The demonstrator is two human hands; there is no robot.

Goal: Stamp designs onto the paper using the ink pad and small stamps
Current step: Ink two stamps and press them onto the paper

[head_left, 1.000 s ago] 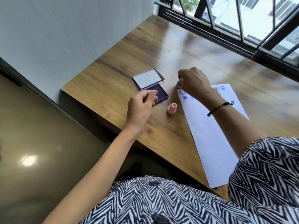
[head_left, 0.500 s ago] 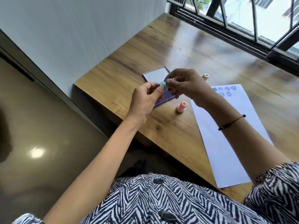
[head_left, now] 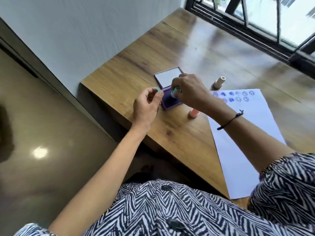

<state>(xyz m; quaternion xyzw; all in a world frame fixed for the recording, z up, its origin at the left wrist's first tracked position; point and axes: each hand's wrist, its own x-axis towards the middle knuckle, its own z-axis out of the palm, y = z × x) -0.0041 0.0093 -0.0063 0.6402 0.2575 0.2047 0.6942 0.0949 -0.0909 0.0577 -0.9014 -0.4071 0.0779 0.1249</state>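
A purple ink pad (head_left: 167,100) lies open on the wooden table (head_left: 179,53), its lid (head_left: 168,77) folded back. My right hand (head_left: 189,91) grips a small teal stamp (head_left: 175,91) just over the pad. My left hand (head_left: 147,106), left of the pad, pinches a small teal cap (head_left: 158,89) between thumb and finger. White paper (head_left: 238,133) lies to the right, with two rows of several blue prints (head_left: 235,96) at its far end. A pink stamp (head_left: 193,113) stands beside the paper. A cream stamp (head_left: 219,82) stands beyond it.
The table's left corner and edge (head_left: 102,92) drop off to a glossy floor (head_left: 42,142). A white wall runs along the far left. A dark-framed window (head_left: 255,23) borders the table's far side. My zebra-striped shirt fills the bottom of the view.
My right hand came off the paper with the teal stamp and met my left hand; the cap is now apart from it in my left hand, and the stamp is over the pad.
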